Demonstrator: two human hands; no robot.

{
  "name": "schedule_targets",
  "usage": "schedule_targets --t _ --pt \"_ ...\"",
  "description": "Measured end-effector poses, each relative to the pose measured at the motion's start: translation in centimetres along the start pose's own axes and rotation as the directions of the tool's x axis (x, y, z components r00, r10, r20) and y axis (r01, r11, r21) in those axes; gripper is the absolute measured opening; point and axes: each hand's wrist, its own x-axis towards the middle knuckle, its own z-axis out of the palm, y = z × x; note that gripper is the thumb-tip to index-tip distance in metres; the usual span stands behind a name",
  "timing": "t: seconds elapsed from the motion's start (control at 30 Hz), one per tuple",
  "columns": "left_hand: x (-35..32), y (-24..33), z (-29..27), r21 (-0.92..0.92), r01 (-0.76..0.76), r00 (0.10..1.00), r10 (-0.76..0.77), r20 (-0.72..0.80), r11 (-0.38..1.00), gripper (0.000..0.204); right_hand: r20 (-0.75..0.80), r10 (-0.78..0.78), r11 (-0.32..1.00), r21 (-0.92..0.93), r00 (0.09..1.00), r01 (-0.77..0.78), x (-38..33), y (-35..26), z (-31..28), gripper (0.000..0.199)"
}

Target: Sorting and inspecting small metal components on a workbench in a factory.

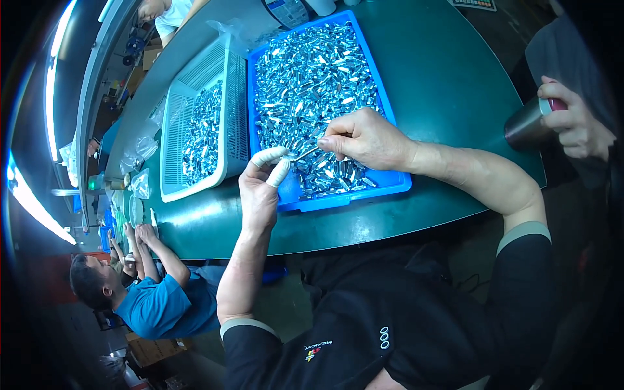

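Note:
Over the near part of a blue tray my two hands meet. White covers wrap the thumb and forefinger of my left hand, which pinch a small part, mostly hidden, probably one of the metal pieces. My right hand is closed on a thin metal rod-like tool; its tip reaches the left fingertips. Heaped in the tray are a great many small shiny metal pieces, some with longish bodies. Their exact kind is too small to tell.
Left of the tray stands a white slatted basket holding similar pieces. Both rest on a green table. Clear plastic bags lie farther left. A co-worker in blue sits at left; at right another person's hand holds a dark metal cup.

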Motion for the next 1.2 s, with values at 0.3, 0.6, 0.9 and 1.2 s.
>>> schedule_targets --t 0.3,0.6,0.9,1.2 --pt "-0.1 -0.6 0.9 -0.231 0.036 0.998 -0.048 -0.047 0.972 0.025 -0.039 0.002 0.999 0.042 0.999 0.000 -0.1 0.0 -0.2 0.032" --pt "-0.8 -0.7 3.2 -0.120 -0.021 0.998 0.029 0.061 0.993 0.024 -0.007 0.021 0.999 0.029 1.000 -0.021 0.0 0.2 -0.2 0.038" --pt "-0.8 -1.2 4.1 0.023 -0.091 0.991 0.088 0.100 0.996 0.020 0.123 -0.010 0.997 -0.076 0.992 0.019 0.1 0.5 -0.2 0.042" --pt "-0.5 -0.7 3.7 0.011 -0.090 0.992 0.088 0.089 0.996 0.020 0.112 -0.042 0.998 -0.044 0.993 0.047 0.1 0.7 -0.1 0.039"
